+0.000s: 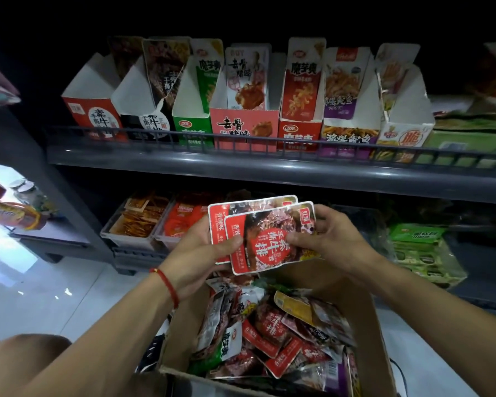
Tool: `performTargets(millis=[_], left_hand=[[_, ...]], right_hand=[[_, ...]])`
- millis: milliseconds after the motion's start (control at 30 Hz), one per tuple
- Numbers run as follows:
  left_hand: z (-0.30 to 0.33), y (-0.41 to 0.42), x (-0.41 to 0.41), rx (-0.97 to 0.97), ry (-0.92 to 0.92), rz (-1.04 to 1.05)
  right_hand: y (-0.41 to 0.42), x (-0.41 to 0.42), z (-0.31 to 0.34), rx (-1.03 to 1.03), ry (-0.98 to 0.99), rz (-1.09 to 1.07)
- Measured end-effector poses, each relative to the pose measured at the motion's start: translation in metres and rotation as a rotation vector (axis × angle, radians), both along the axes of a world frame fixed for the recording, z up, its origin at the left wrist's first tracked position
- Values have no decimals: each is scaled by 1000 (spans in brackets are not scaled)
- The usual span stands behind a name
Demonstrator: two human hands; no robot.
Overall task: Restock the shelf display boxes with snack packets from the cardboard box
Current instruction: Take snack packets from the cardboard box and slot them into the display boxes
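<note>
Two red snack packets [265, 236] overlap in front of me, held above the cardboard box [364, 333]. My left hand [204, 253] grips their left side with the thumb on the front packet. My right hand [324, 236] pinches their right edge. The cardboard box below is full of several mixed packets [272, 336], red, green and purple. On the upper shelf stands a row of display boxes. The red display box [93, 113] at the far left bears the same print as the held packets and looks empty inside.
A grey shelf rail [269, 164] runs across in front of the display boxes. The lower shelf holds clear trays of orange snacks [138, 222] and green bags [421, 250] at right. White floor lies to the left, with another lit rack [9, 213].
</note>
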State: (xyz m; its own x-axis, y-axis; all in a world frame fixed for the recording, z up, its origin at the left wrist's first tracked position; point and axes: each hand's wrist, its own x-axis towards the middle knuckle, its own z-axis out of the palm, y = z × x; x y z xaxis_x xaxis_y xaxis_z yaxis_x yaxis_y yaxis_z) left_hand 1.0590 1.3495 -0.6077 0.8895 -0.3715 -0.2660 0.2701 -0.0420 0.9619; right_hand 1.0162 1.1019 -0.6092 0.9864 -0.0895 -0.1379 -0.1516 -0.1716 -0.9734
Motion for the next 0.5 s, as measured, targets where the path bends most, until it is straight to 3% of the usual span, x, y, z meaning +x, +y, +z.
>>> performTargets(millis=[200, 500], left_hand=[[7, -3, -3, -50, 29, -37], [38, 12, 6, -87, -85, 38]], right_hand=[[3, 1, 4, 38, -2, 5], [21, 6, 42, 249, -34, 95]])
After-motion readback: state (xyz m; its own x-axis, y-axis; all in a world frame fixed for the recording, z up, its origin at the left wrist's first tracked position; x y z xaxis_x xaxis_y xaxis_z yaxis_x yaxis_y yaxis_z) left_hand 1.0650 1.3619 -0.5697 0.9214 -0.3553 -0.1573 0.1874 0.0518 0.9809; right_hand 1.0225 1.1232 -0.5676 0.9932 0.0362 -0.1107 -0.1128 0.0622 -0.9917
